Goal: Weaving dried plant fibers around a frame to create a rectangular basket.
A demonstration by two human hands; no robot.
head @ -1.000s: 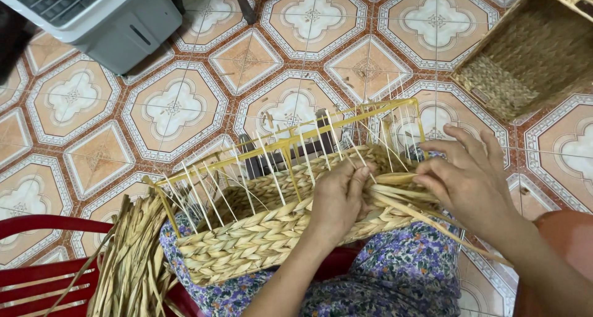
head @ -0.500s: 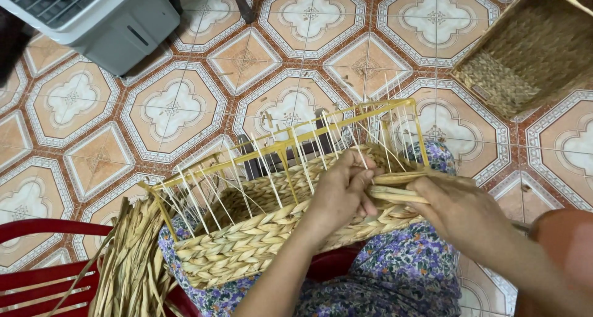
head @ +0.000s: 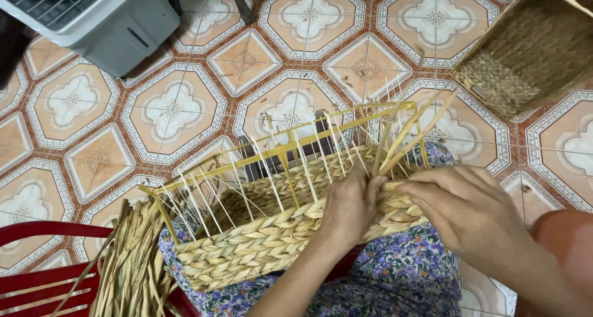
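A half-woven straw basket (head: 259, 240) on a yellow wire frame (head: 290, 147) rests on my lap, over a purple floral cloth (head: 395, 280). My left hand (head: 351, 207) presses on the near woven wall, fingers pinching straw strands (head: 407, 135) that rise up past the frame's right end. Beside it, my right hand (head: 466, 209) grips the same strands at the basket's right corner. Thin pale upright spokes stand all along the frame.
A bundle of loose straw strips (head: 133, 261) lies at lower left across a red plastic chair (head: 37, 274). A finished woven basket (head: 531, 48) lies on its side at upper right. A grey box-shaped appliance (head: 92, 14) stands on the patterned tile floor (head: 173, 113).
The straw strands that lay across the basket's right side now point upward. My right hand has moved in close to my left hand at the right corner.
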